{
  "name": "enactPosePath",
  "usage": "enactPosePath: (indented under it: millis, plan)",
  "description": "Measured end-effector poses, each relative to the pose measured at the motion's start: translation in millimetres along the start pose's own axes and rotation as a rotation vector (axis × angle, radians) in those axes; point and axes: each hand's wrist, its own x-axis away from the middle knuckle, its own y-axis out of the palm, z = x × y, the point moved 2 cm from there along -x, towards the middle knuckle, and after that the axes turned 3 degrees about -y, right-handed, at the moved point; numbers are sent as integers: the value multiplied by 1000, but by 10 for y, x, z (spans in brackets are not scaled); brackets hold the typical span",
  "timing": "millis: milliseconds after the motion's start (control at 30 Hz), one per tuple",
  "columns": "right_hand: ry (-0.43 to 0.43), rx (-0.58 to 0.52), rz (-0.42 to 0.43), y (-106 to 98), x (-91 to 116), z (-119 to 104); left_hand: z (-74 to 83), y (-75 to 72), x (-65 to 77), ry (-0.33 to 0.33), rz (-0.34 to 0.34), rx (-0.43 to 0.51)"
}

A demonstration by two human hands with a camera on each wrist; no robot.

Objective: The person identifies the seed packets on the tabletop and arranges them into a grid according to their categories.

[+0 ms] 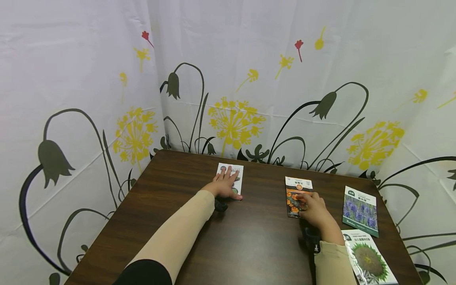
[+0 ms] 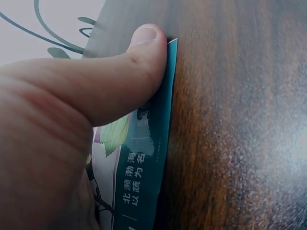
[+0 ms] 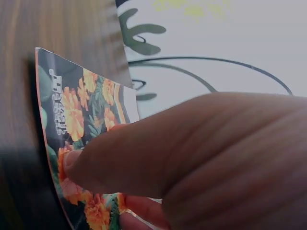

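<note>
Right hand (image 1: 315, 208): fingers bent, thumb and fingertips on the orange-flower packet (image 1: 293, 200). Pinch or mere touch: cannot tell. Packet lies right of centre on the table (image 1: 263, 221).

"Left hand (image 1: 224, 187)?"

"Spread wide over the white packet (image 1: 239, 185), farther left."

"Progress?"

"Judgement: partly done. Purple-flower packet (image 1: 360, 209) and, nearer, sunflower packet (image 1: 368, 257) lie at right, untouched. The two under the hands seem left to settle."

"Writing?"

"Left wrist view, teal band (image 2: 151, 187) of the white packet: 北濒渤海 / 以蔬为名. Right wrist view: white lettering, too blurred. Purple-flower and sunflower packets: headings in Chinese characters, too small to read surely; brand marks likewise."
</note>
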Motion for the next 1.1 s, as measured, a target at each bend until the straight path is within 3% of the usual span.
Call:
enactPosePath:
  millis: [633, 1100]
  plan:
    - [-82, 48, 16, 316, -144, -264, 21, -15, 54, 16, 7, 22]
    - [-104, 27, -1, 335, -158, -325, -5, -5, 34, 18, 23, 29]
